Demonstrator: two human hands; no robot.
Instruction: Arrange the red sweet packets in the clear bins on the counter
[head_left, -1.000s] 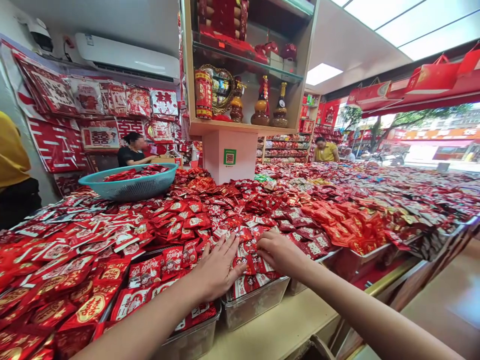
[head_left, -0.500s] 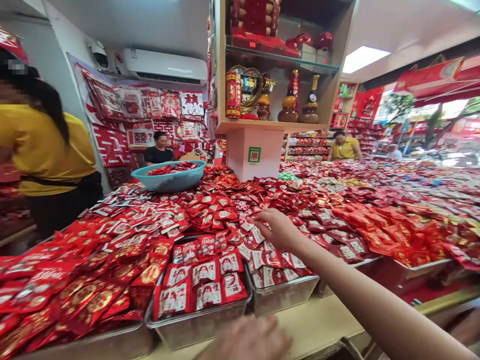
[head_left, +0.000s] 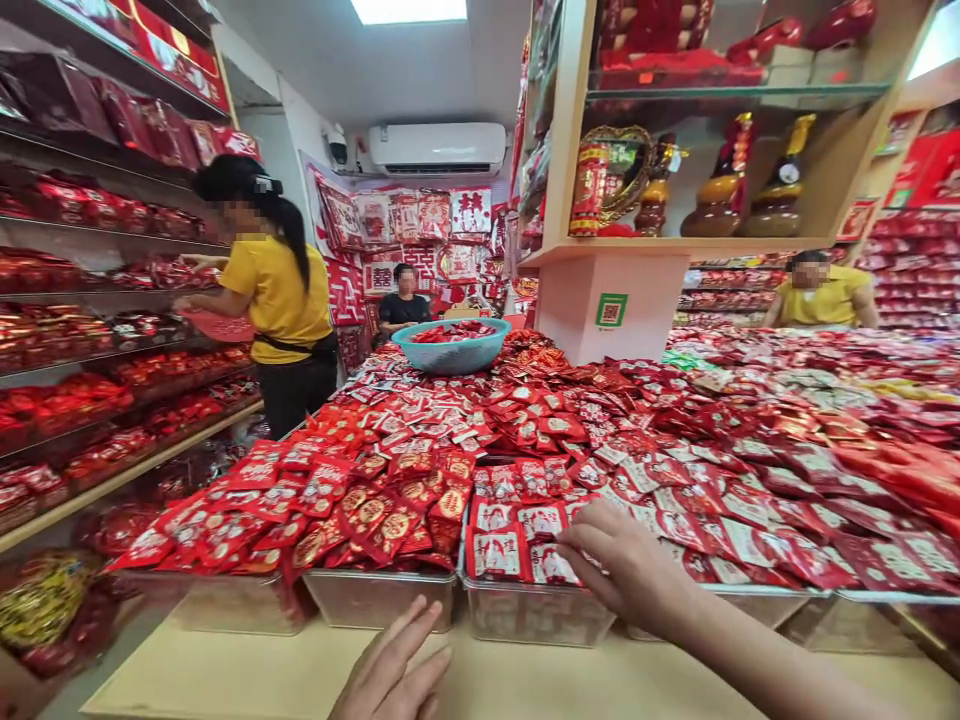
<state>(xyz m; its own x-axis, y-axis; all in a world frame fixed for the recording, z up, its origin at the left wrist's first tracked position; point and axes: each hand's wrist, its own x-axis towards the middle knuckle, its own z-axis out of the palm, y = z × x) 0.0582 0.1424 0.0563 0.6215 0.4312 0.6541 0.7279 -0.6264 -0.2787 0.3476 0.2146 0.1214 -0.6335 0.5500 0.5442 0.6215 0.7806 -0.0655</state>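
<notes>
My right hand [head_left: 626, 560] reaches in from the lower right, over the right side of a clear plastic tray [head_left: 536, 618] of red packets with white printed labels [head_left: 501, 553]. Its fingers are bent and point left, with a gap between them and nothing seen held; whether the tips touch the packets is hard to tell. My left hand [head_left: 397, 670] is at the bottom middle, above the pale counter ledge, in front of the trays. Its fingers are stretched out and it holds nothing. Red packets with gold print [head_left: 382, 520] fill the tray to the left.
A turquoise basin [head_left: 450, 352] of red packets stands farther back. A display cabinet on a white pillar [head_left: 611, 305] rises behind the heaps. At left, a person in a yellow shirt [head_left: 289, 290] faces stocked shelves. Two more people are at the back.
The view has swung left, bringing in the shelves. My right hand has drawn back from the farther packets to the near tray. My left hand, blurred before, now shows its fingers.
</notes>
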